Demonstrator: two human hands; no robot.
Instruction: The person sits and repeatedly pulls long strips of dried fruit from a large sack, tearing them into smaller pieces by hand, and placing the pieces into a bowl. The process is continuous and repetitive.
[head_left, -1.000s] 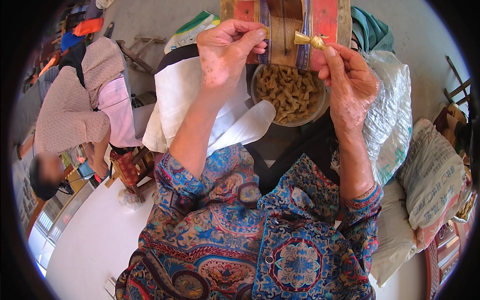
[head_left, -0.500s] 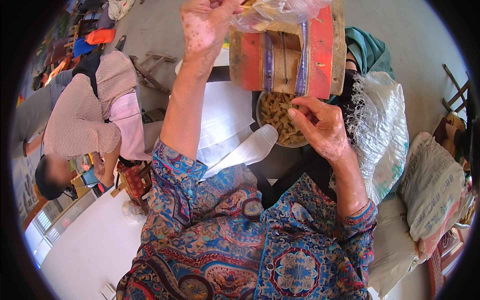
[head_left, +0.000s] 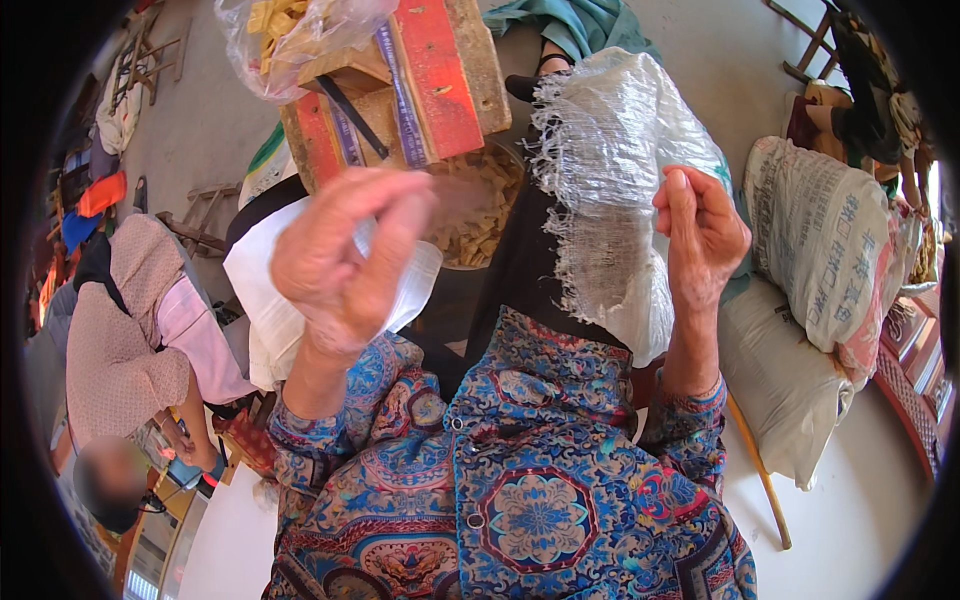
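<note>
Near a red-and-tan wooden stand (head_left: 437,75), the blurred left hand (head_left: 338,258) shows no clear grip; the right hand (head_left: 703,238) presses fingertips together over a white sack (head_left: 612,215).

Looks like a small handwork workshop, or a home room used as one; cannot tell which. Indicated by wooden stand (head_left: 440,75) with red panels, bowl (head_left: 466,267) of tan pieces (head_left: 490,215), clear bag (head_left: 243,45) of yellow pieces (head_left: 275,25), stuffed sacks (head_left: 820,250) piled at right. Supported by second person (head_left: 125,350) at left, wooden stool (head_left: 198,236) on plain grey floor (head_left: 185,140).
</note>
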